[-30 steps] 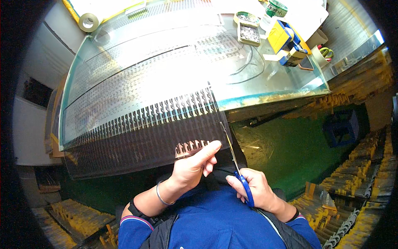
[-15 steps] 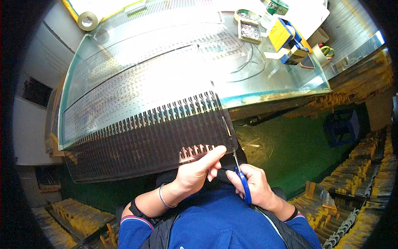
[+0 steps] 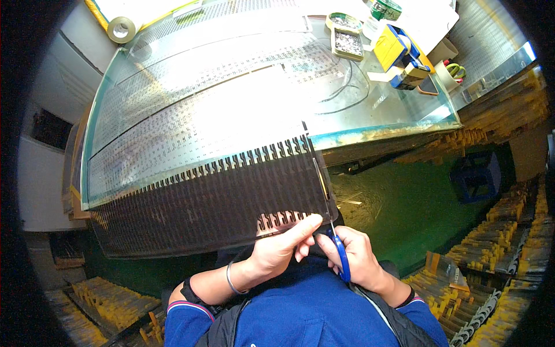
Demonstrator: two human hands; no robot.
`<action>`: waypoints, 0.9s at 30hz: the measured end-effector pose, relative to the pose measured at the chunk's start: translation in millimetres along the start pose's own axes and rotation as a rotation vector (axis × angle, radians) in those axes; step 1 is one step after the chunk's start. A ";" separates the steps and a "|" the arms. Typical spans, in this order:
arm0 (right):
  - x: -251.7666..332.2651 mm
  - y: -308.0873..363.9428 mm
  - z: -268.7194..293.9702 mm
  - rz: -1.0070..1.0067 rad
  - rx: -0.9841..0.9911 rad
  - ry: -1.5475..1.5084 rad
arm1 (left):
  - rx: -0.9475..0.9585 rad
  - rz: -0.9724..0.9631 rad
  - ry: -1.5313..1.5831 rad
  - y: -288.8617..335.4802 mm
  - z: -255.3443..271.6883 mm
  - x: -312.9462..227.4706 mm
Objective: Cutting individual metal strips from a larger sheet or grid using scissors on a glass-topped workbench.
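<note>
A large clear film sheet printed with rows of dark hook-like shapes hangs over the near edge of the light table. My left hand is closed on its near edge close to the right corner, thumb on top, the other fingers partly showing through from beneath. My right hand grips a pair of blue-handled scissors, which point away from me at the sheet's right corner. The blades lie close along the right margin; whether they are open or closed is hard to see.
The glass light table carries more printed film, a tape roll, a yellow and blue tape dispenser, and a tin of small bits. A pen cup stands at right. Racks line the right side above a green floor.
The film sheet and my left hand have shifted slightly right and toward me. More of the scissor blades is now covered at the sheet's corner, while my right hand has barely moved.
</note>
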State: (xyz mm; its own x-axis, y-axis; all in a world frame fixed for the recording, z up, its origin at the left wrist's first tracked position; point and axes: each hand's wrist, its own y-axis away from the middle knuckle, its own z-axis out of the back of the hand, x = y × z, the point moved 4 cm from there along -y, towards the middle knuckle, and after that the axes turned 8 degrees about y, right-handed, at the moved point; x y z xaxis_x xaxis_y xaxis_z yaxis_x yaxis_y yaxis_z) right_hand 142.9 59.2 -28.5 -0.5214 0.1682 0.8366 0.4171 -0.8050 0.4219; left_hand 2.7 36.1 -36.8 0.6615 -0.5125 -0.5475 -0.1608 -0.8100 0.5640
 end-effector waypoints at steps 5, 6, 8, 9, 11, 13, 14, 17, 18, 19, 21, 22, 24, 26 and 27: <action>3.8 1.9 1.9 -0.020 0.005 -0.011 | 0.036 0.001 -0.015 0.8 -1.1 1.5; 3.4 1.4 1.9 -0.021 0.003 -0.011 | 0.038 0.001 -0.016 1.5 -3.1 1.9; 0.4 -1.0 1.5 -0.015 -0.018 -0.048 | -0.010 0.052 -0.012 4.6 -6.8 5.5; -5.6 -3.6 0.3 -0.014 -0.018 -0.048 | 0.009 0.068 -0.021 4.2 -4.6 10.4; -13.6 -8.1 0.2 0.143 -0.067 -0.015 | 0.019 0.090 -0.017 5.8 -6.1 11.6; -14.0 -8.7 -0.2 0.141 -0.064 -0.027 | 0.028 0.092 -0.014 6.0 -6.4 13.3; -14.2 -9.1 -0.6 0.138 -0.060 -0.038 | 0.036 0.094 -0.009 6.0 -6.5 13.9; -14.6 -9.9 -0.5 0.152 -0.070 -0.023 | 0.045 0.099 -0.004 5.9 -7.0 14.1; -13.4 -9.8 -0.2 0.152 -0.072 -0.023 | 0.046 0.100 -0.005 5.7 -6.6 14.6; -11.6 -9.8 -0.3 0.141 -0.061 -0.026 | 0.051 0.096 -0.004 5.6 -5.8 15.2; -11.8 -10.1 -0.8 0.131 -0.051 -0.030 | 0.057 0.092 -0.003 5.7 -5.2 15.2; -14.3 -10.3 -1.0 0.120 -0.047 -0.024 | 0.061 0.095 -0.011 5.7 -5.3 15.2; -15.9 -9.4 -1.7 0.108 -0.045 -0.017 | 0.066 0.098 -0.019 5.9 -5.9 15.4; -14.7 -8.3 -2.3 0.101 -0.066 -0.041 | 0.074 0.099 -0.020 7.0 -7.4 15.1; -11.2 -7.4 -1.9 0.101 -0.067 -0.041 | 0.075 0.099 -0.021 7.5 -7.9 15.1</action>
State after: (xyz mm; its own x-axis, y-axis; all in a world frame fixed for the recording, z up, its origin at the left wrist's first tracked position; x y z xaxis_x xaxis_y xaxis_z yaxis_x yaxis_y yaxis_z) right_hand 144.2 62.2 -41.7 -0.4476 0.1061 0.8879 0.4146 -0.8551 0.3112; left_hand 17.3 24.6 -35.9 0.6243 -0.5962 -0.5048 -0.2792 -0.7738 0.5686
